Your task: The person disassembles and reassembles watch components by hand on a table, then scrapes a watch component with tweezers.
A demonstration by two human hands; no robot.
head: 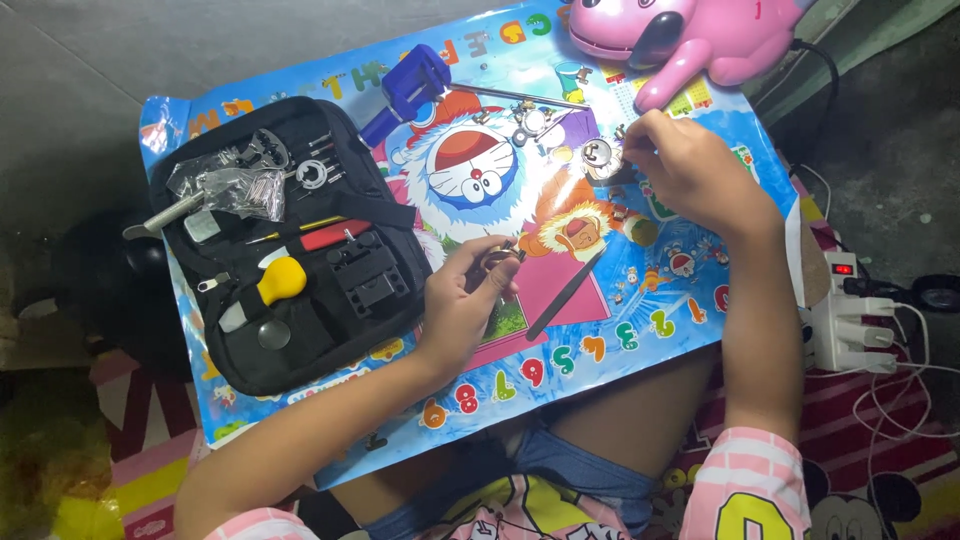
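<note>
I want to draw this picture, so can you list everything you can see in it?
Play mat: one, blue with cartoon pictures, across the lap.
Tool case: one, black, open on the mat's left side.
Yellow-handled tool: one, inside the case.
Red-handled tool: one, inside the case.
Plastic bag of small parts: one, clear, at the top of the case.
Blue tool: one, top middle of the mat.
Small round metal parts: a few, silver, above the mat's centre.
Thin dark stick: one, lying right of the left hand.
Pink toy: one, top right.
Power strip: one, white, far right.
Left hand: holds a small item, too small to tell.
Right hand: on a round metal piece.
</note>
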